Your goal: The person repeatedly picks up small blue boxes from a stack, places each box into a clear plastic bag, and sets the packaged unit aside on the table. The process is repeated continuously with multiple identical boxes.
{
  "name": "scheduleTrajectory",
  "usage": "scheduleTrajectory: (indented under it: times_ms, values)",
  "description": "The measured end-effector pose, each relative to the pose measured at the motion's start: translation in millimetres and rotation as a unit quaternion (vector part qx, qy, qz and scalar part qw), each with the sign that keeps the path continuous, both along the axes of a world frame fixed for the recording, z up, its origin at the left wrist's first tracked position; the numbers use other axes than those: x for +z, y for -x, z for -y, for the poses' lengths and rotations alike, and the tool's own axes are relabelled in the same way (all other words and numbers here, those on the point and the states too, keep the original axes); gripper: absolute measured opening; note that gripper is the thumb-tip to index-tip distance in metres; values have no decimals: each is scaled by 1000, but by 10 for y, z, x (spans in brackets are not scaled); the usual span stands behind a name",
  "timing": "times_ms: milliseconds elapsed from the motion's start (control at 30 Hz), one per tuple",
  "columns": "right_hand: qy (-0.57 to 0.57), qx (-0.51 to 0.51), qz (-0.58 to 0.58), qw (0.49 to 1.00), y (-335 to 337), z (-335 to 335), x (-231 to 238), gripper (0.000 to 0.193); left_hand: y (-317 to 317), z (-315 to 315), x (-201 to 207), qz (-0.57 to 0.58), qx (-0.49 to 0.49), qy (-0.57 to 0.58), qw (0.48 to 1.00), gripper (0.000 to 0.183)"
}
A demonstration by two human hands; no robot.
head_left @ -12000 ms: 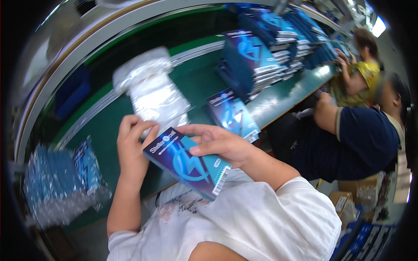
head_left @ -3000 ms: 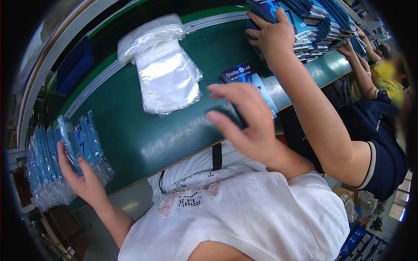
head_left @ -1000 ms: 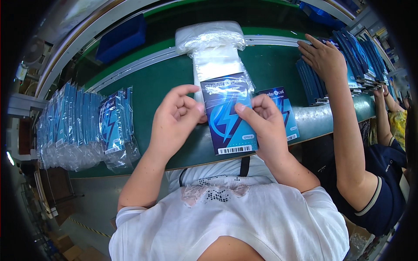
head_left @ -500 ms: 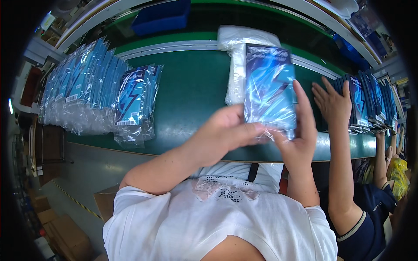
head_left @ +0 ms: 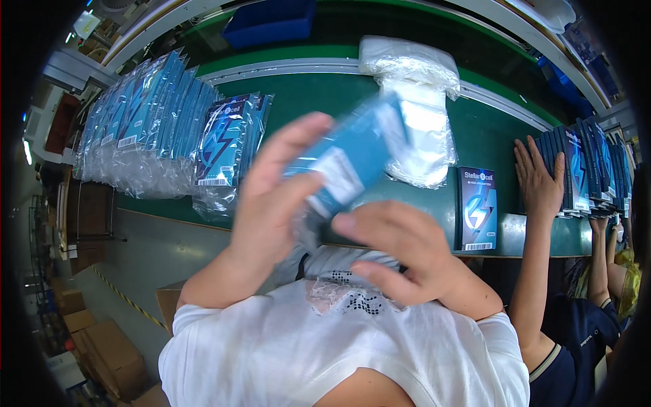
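Note:
My left hand (head_left: pixel 274 197) grips a flat blue box (head_left: pixel 352 156) wrapped in a clear plastic bag, blurred and tilted above the green belt (head_left: pixel 319 102). My right hand (head_left: pixel 400 254) is just below the box, fingers at the bag's lower end. Behind the box lies a pile of empty clear bags (head_left: pixel 417 102). One bare blue box (head_left: pixel 478 209) lies flat on the belt to my right. Bagged blue boxes (head_left: pixel 227 142) stand in a row to my left.
A long row of bagged boxes (head_left: pixel 135 122) fills the belt's left end. A neighbouring person's hand (head_left: pixel 539 180) rests against upright blue boxes (head_left: pixel 583 169) at the right. A dark blue bin (head_left: pixel 271 20) sits beyond the belt. Cardboard cartons (head_left: pixel 102 339) stand on the floor at lower left.
The box was held upright in front of me between both hands; now it is tilted and lower, with my left hand gripping it and my right hand under it. The view has shifted slightly.

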State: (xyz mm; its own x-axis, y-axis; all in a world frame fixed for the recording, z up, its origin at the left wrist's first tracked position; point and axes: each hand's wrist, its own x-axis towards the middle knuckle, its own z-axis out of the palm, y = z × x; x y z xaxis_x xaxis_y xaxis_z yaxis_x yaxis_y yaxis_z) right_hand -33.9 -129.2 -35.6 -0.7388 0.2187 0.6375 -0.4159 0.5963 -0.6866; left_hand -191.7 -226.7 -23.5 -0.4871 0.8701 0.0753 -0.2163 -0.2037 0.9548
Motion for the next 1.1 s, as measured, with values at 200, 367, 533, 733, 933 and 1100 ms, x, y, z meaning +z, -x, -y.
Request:
scheduleTrajectory:
  times_ms: [200,367,533,733,933,1100]
  values:
    - [76,-144,96,982,-288,-125,-141,39,688,375,-251,-616,215,79,754,42]
    - [35,-305,100,946,-625,-200,-252,30,968,444,-651,-720,232,144,639,28]
    - [-84,-448,146,878,-920,-151,-329,36,1003,240,-675,-735,281,119,606,25]
    - [-130,-492,322,798,-1037,69,-540,61,985,160,-538,-726,262,177,610,26]
    - [-78,-495,287,817,-1063,108,-599,55,503,-8,-363,-706,240,127,654,35]
    - [-151,-588,345,716,-1048,30,-661,67,-75,-498,-401,-679,-33,-5,733,25]
